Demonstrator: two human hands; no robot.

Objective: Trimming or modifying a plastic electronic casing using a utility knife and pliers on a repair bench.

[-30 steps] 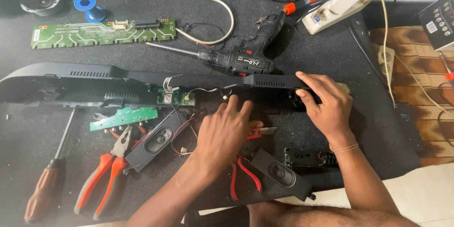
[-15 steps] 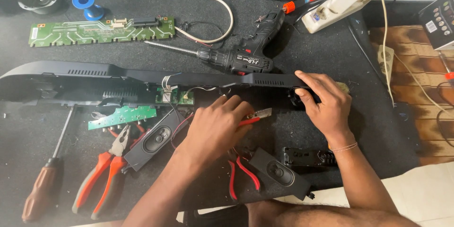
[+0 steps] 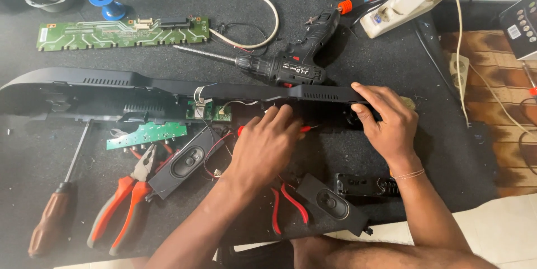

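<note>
Black plastic housing [image 3: 168, 92] (long, curved) gripped by right hand [image 3: 391, 120]; left hand [image 3: 265, 146] clasps red-handled tool [image 3: 305, 129].

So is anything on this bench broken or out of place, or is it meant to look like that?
Nothing looks spilled or snapped. The long black housing lies opened, wires trailing to two loose speakers and a small green board lying askew beside it. The left hand holds a red-handled tool; the right hand steadies the housing.
</note>
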